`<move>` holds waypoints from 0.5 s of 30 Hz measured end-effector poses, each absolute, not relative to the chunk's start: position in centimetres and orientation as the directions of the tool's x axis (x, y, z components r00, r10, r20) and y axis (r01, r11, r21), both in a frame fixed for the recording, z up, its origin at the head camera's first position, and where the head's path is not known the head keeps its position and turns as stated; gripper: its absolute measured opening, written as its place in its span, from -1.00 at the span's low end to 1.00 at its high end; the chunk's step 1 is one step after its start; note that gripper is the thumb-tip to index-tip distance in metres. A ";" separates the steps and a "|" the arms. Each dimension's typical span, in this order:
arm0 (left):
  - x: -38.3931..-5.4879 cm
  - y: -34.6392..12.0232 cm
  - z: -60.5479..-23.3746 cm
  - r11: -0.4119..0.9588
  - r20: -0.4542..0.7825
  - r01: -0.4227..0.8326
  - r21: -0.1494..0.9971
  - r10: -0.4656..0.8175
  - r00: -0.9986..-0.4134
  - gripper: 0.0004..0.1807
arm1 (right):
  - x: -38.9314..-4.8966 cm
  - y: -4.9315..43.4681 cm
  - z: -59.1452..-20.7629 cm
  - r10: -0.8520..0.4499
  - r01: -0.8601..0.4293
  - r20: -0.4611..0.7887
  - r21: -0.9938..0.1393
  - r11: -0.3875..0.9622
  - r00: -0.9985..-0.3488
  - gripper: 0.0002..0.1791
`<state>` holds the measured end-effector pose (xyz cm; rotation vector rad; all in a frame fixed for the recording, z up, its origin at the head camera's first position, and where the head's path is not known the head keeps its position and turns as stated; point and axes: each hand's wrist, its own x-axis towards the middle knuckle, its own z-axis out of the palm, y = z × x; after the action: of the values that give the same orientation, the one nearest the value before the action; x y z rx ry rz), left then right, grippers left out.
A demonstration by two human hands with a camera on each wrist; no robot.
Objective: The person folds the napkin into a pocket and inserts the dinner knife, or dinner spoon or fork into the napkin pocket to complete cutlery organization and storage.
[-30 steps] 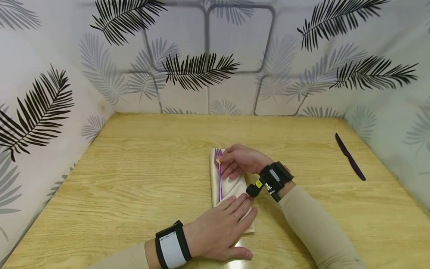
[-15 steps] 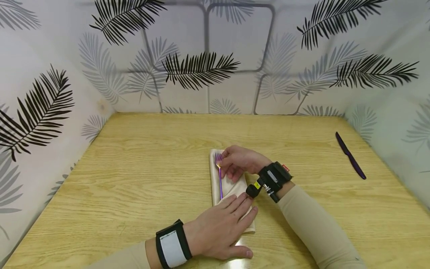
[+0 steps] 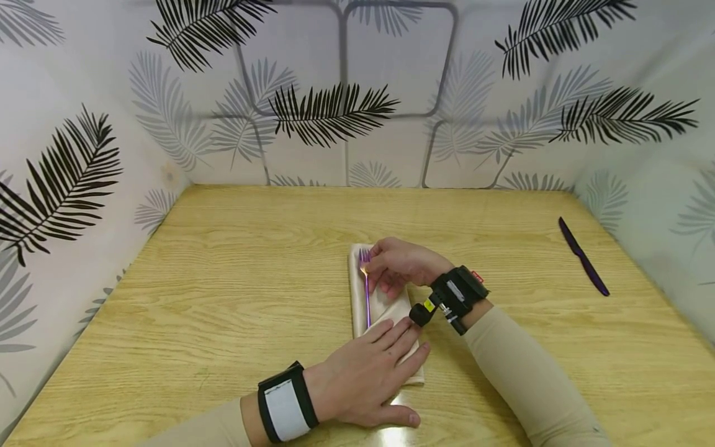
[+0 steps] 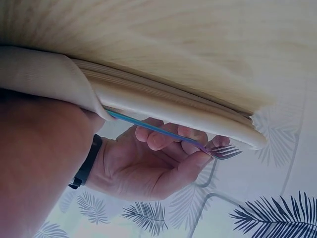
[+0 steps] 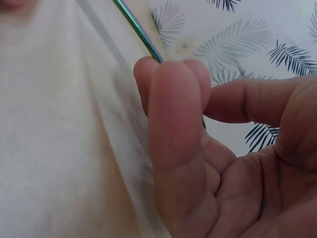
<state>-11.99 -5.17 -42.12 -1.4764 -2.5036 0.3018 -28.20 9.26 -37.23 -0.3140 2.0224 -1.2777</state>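
A folded beige napkin (image 3: 358,298) lies lengthwise in the middle of the table. On it lies a fork (image 3: 366,297) with a purple, iridescent sheen, its tines toward the napkin's far end. In the left wrist view the handle of the fork (image 4: 153,128) runs under a diagonal fold of the napkin (image 4: 54,74), where its end is hidden. My right hand (image 3: 404,264) pinches the fork's neck between thumb and fingers, the other fingers curled over the cloth. My left hand (image 3: 371,375) rests on the napkin's near part with straight fingers and the thumb spread.
A dark purple table knife (image 3: 583,256) lies at the right side of the wooden table (image 3: 234,261). A whitish leaf-patterned curtain (image 3: 301,56) stands around the table's back and sides. Both wrists carry black straps, the right strap (image 3: 459,293) with a small camera.
The fork, pinched by my right hand, has slid slightly toward the near end, its tines now a little below the napkin's far edge. My left hand has stayed in place.
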 end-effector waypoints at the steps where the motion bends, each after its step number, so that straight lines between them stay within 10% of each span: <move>1: -12.0 -5.2 -42.1 0.474 0.090 0.831 -0.290 0.878 -0.470 -0.04 | -28.2 9.2 -37.2 -0.542 0.157 -0.434 -0.862 0.482 -0.719 -0.85; 15: -12.3 -5.4 -42.2 0.472 0.102 0.824 -0.314 0.880 -0.465 -0.27 | -27.5 8.7 -37.9 -0.553 0.219 -0.504 -0.837 0.501 -0.663 -0.83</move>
<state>-12.25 -5.38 -42.20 -1.4620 -2.4722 0.3221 -27.50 8.74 -37.90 -0.2747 1.9532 -1.2356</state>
